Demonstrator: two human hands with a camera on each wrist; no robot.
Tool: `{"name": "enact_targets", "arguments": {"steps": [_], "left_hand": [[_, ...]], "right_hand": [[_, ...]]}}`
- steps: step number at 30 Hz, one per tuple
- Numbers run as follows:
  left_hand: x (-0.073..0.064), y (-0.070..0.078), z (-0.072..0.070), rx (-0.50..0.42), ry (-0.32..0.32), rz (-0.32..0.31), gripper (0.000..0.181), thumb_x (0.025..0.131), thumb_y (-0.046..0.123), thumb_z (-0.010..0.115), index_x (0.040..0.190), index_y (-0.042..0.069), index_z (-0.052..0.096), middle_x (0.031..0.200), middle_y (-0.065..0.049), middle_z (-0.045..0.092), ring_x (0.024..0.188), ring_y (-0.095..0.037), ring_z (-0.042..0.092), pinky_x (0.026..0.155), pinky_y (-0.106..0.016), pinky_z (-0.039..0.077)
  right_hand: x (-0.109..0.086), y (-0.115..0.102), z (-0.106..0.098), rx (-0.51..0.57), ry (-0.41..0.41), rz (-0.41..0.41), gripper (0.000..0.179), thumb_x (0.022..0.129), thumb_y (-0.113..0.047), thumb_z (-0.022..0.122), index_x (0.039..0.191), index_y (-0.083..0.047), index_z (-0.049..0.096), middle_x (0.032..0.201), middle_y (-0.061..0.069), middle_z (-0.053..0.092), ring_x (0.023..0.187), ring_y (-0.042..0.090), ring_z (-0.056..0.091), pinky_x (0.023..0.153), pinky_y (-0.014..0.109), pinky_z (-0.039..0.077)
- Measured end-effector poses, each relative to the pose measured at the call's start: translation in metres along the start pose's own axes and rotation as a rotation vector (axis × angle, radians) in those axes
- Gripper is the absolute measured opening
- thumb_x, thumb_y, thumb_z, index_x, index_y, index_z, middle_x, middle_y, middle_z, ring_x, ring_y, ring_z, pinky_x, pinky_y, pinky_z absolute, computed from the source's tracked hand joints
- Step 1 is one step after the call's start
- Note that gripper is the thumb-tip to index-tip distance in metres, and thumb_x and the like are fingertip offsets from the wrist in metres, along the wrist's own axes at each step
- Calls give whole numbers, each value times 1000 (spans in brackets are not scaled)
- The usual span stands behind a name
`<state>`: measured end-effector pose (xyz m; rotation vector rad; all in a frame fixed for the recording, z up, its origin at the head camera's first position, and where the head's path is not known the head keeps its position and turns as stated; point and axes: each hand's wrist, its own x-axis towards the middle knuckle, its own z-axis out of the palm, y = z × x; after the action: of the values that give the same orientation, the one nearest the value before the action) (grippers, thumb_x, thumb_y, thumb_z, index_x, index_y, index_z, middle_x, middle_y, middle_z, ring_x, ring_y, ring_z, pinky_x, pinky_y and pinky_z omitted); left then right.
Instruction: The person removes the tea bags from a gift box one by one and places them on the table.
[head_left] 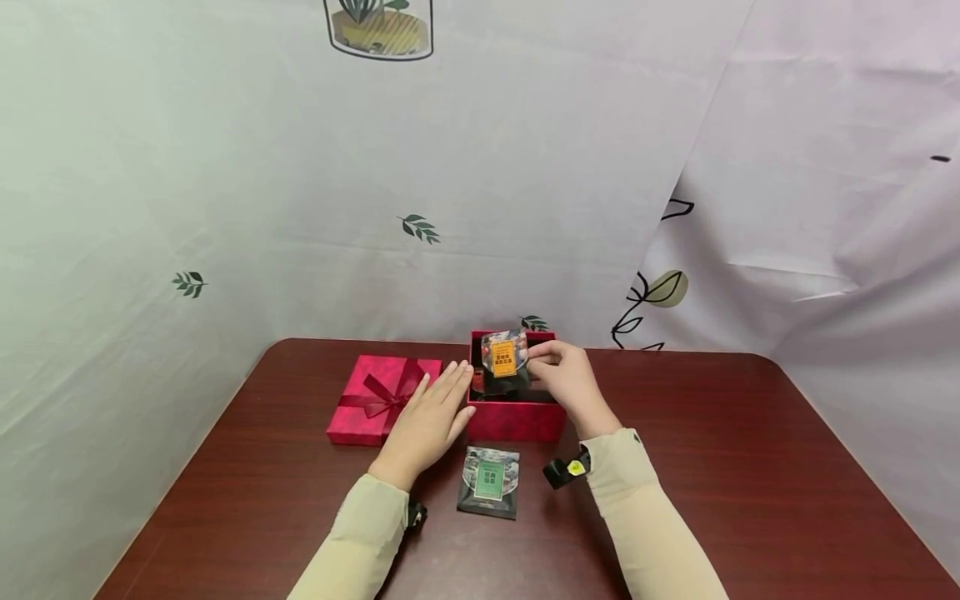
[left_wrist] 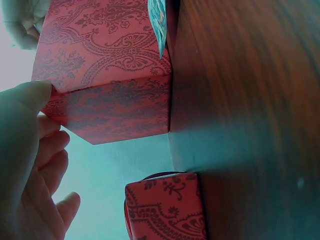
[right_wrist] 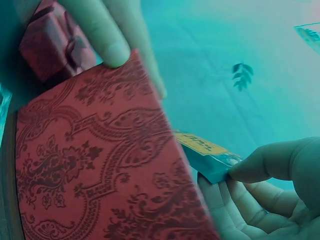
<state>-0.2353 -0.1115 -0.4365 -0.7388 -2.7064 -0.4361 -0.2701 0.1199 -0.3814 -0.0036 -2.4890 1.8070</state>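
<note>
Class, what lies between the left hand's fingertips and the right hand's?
The orange-labelled sachet, held by the right hand at the open red gift box; the head view shows it.

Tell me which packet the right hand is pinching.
The orange-labelled packet, which the right hand pinches by its edge at the open red box; the green-labelled packet lies on the table in front of that box.

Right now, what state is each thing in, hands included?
Box: open, upright on the table
Lid: off, beside the box, top up
Bow: tied
Orange packet: tilted, held at the box's mouth
Green packet: flat on the table, face up
Left hand: touching the box's edge
Right hand: pinching the orange packet
</note>
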Motion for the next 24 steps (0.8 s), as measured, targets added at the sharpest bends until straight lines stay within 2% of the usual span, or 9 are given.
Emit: {"name": "enact_targets", "arguments": {"steps": [5,13,21,24], "left_hand": [[0,1,0,-2,-4,-1,62,104,36,57,157,10,38,162,-7,37,152,-22,27,121,-53,24],[0,1,0,10,6,7,62,104,35,57,157,9,39,161,-7,38,152,-23,28,121,-53,25],[-1,1,0,23,22,15,62,103,34,59,156,8,40,161,-8,39,151,-24,30,120,-54,26],[-1,1,0,23,31,15,62,103,33,60,155,7,41,161,-8,39,151,-23,30,120,-54,27]], "right_hand": [[-12,-3,-13,113,9,-1,17,94,-2,64,109,4,68,95,13,72,81,16,67,76,35,62],[-30,-7,-32,230,-41,34,20,95,-1,62,113,6,65,93,4,72,82,13,65,74,27,60],[-47,0,-44,275,-141,107,37,94,1,61,130,11,56,101,7,71,85,11,66,73,26,60],[-53,4,-49,301,-194,117,36,93,1,60,127,11,55,101,7,71,84,13,65,72,26,60]]}}
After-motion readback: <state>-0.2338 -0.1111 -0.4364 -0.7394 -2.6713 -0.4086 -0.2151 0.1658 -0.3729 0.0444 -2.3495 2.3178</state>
